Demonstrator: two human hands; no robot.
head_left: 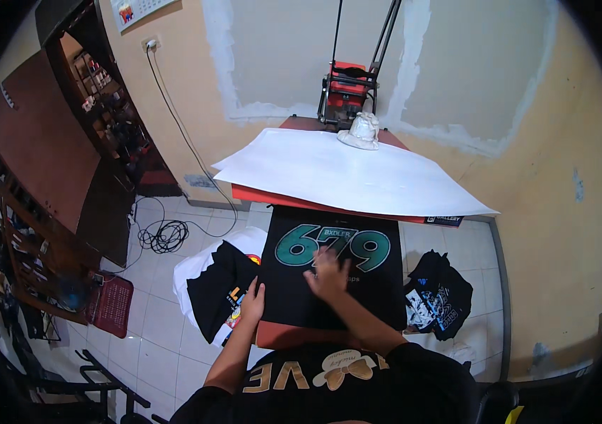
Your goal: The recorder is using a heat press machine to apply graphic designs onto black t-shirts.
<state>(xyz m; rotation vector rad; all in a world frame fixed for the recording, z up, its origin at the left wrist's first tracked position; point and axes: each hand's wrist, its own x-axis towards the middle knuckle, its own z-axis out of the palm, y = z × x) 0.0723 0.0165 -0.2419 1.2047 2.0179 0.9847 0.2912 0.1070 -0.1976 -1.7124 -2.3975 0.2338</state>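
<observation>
A black T-shirt [301,300] lies spread over the lower board of a heat press, with large green figures outlined in white printed across it. My right hand [329,275] is over the lower middle of the print, fingers spread and holding nothing. At the shirt's left edge is my left hand [253,304], its fingers stretched out along the side. Whether it touches the cloth I cannot tell. Beyond the shirt, a large white sheet [343,169] covers the red upper plate of the heat press [349,85]. The board's reddish front edge [301,335] shows near my body.
A crumpled white cloth [364,131] sits on the sheet. Black printed shirts [212,290] are heaped at the left, another black shirt [442,297] at the right. A coiled black cable [163,237] lies on the tiled floor, near a red slatted stool [110,305].
</observation>
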